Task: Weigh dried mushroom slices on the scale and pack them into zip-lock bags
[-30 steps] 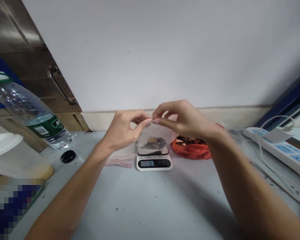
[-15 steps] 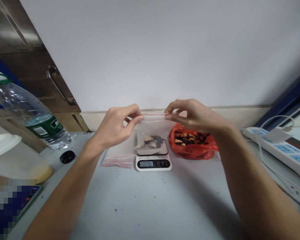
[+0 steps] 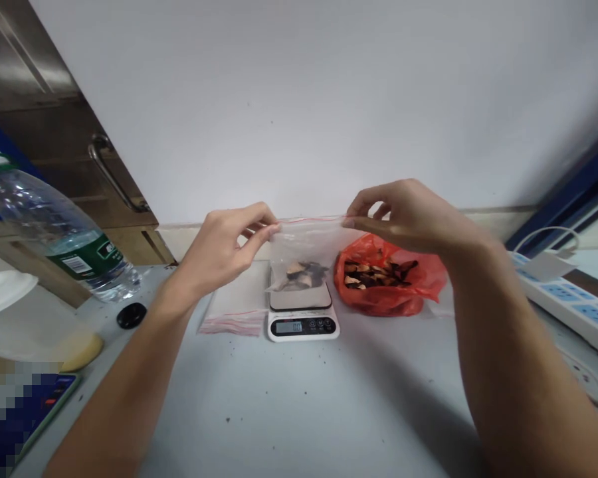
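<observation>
Between my two hands hangs a clear zip-lock bag (image 3: 303,249) with dark and pale dried slices at its bottom. My left hand (image 3: 234,242) pinches the bag's top left corner between thumb and fingers. At the top right corner my right hand (image 3: 398,216) pinches the same red-lined edge. Below and behind the bag is a white kitchen scale (image 3: 303,330), its display reading 0.0. A red plastic bag (image 3: 379,302), open at the top, holds more dried slices to the right of the scale. Flat zip-lock bags (image 3: 234,312) lie in a stack to its left.
On the left stand a water bottle (image 3: 60,229) and a translucent white-lidded container (image 3: 14,312), with a black cap (image 3: 131,315) nearby. A power strip (image 3: 568,299) with a white cable lies at the right. The wall (image 3: 299,106) rises behind the scale.
The zip-lock bag has been lifted slightly and its top edge stretched wider as my right hand moved right. The scale's display went from about 9.5 to 0.0.
</observation>
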The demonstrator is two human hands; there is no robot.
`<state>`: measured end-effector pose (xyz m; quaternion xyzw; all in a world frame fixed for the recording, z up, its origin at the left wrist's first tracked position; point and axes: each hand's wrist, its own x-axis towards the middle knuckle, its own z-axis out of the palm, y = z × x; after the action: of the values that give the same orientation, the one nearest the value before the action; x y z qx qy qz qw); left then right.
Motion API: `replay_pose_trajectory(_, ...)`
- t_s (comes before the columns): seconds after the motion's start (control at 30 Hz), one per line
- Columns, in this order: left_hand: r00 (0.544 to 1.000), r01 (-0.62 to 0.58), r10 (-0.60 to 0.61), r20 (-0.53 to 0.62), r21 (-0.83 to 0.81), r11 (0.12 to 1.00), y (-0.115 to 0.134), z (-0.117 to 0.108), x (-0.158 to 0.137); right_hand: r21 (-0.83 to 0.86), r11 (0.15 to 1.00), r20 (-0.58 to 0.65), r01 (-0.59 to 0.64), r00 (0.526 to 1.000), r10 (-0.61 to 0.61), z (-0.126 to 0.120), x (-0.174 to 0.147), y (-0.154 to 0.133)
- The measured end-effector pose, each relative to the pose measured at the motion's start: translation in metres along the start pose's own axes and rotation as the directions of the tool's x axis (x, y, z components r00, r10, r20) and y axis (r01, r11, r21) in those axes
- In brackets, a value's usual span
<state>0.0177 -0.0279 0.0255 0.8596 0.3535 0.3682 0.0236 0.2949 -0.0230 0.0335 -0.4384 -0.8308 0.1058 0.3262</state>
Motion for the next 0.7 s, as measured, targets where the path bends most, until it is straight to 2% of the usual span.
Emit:
replay_pose_trajectory(0.07, 0.999, -0.04, 0.04, -0.009, -0.008, 0.999, 0.003, -0.001, 0.005, 0.034, 0.999, 0.046, 0.02, 0.999, -0.021, -0.005, -0.001, -0.007)
replay_pose_trajectory(0.13, 0.995, -0.099, 0.099, 0.009, -0.008, 0.995, 0.011, 0.003, 0.014, 0.113, 0.993, 0.147, 0.036, 0.988, -0.053, -0.006, 0.0, -0.015)
replay_pose_trajectory(0.23, 0.982, -0.184, 0.184, 0.031, 0.004, 0.983, 0.032, 0.015, 0.034, 0.217, 0.976, 0.274, 0.032, 0.957, -0.092, -0.005, -0.002, -0.02)
replay_pose_trajectory(0.3, 0.97, -0.24, 0.241, -0.041, 0.021, 0.971, 0.051, 0.026, 0.047, 0.237, 0.972, 0.279, 0.002, 0.958, -0.07, -0.007, -0.009, -0.016)
replay_pose_trajectory(0.37, 0.942, -0.289, 0.288, -0.169, 0.021, 0.957, 0.067, 0.036, 0.055, 0.25, 0.967, 0.211, -0.056, 0.977, 0.001, -0.016, -0.023, -0.006)
replay_pose_trajectory(0.4, 0.926, -0.31, 0.306, -0.22, 0.016, 0.951, 0.072, 0.042, 0.057, 0.262, 0.961, 0.141, -0.083, 0.989, 0.047, -0.023, -0.033, 0.001)
replay_pose_trajectory(0.47, 0.911, -0.342, 0.33, -0.246, -0.008, 0.94, 0.075, 0.053, 0.058, 0.291, 0.951, -0.121, -0.106, 0.982, 0.147, -0.037, -0.055, 0.018)
replay_pose_trajectory(0.5, 0.921, -0.345, 0.333, -0.203, -0.029, 0.938, 0.074, 0.058, 0.057, 0.276, 0.956, -0.308, -0.099, 0.933, 0.185, -0.044, -0.067, 0.029)
replay_pose_trajectory(0.53, 0.933, -0.344, 0.335, -0.132, -0.055, 0.937, 0.071, 0.064, 0.056, 0.23, 0.964, -0.469, -0.134, 0.852, 0.231, -0.05, -0.08, 0.04)
replay_pose_trajectory(0.57, 0.946, -0.324, 0.322, -0.036, -0.081, 0.943, 0.068, 0.071, 0.055, 0.156, 0.972, -0.603, -0.177, 0.762, 0.236, -0.053, -0.093, 0.051)
replay_pose_trajectory(0.6, 0.954, -0.283, 0.291, 0.068, -0.103, 0.953, 0.065, 0.077, 0.053, 0.063, 0.968, -0.686, -0.241, 0.694, 0.218, -0.054, -0.107, 0.063)
replay_pose_trajectory(0.63, 0.941, -0.25, 0.268, 0.204, -0.111, 0.962, 0.062, 0.084, 0.051, -0.041, 0.947, -0.701, -0.318, 0.684, 0.199, -0.052, -0.12, 0.074)
replay_pose_trajectory(0.67, 0.913, -0.226, 0.248, 0.326, -0.103, 0.969, 0.06, 0.09, 0.049, -0.139, 0.923, -0.661, -0.359, 0.728, 0.184, -0.049, -0.132, 0.085)
replay_pose_trajectory(0.7, 0.877, -0.204, 0.226, 0.425, -0.096, 0.974, 0.059, 0.095, 0.047, -0.22, 0.906, -0.56, -0.362, 0.807, 0.186, -0.044, -0.144, 0.094)
